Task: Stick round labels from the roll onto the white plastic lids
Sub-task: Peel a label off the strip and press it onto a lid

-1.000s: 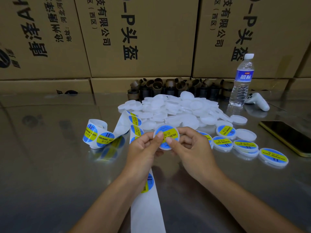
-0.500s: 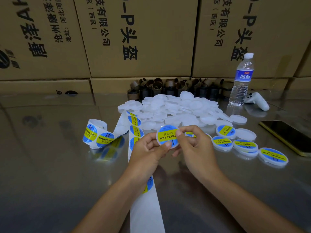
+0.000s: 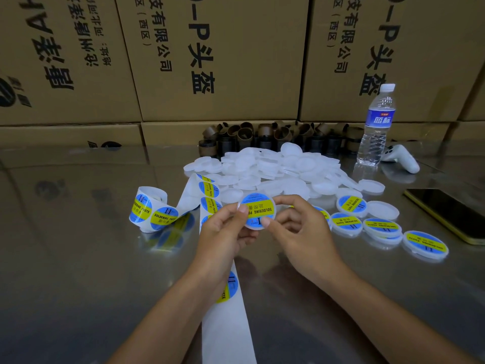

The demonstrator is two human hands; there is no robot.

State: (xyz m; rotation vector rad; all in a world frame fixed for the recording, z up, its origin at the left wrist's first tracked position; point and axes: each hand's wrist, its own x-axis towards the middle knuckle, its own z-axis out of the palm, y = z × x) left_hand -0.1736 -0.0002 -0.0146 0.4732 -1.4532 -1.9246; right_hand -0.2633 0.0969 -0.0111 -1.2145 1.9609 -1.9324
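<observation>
A left hand (image 3: 223, 232) and right hand (image 3: 301, 232) pinch a round white plastic lid (image 3: 254, 225) above the counter (image 3: 78, 258), thumbs apparently smoothing its blue-and-yellow label (image 3: 262, 210), with bare lids (image 3: 275, 169) piled beyond the grip.

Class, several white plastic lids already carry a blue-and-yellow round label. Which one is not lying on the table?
The labelled white plastic lid pinched between the left hand and right hand; the other labelled lids lie flat on the reflective table.

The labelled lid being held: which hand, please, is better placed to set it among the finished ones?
Probably the right hand: finished lids lie to its right; the left hand, also pinching the lid, sits over the label strip.
</observation>
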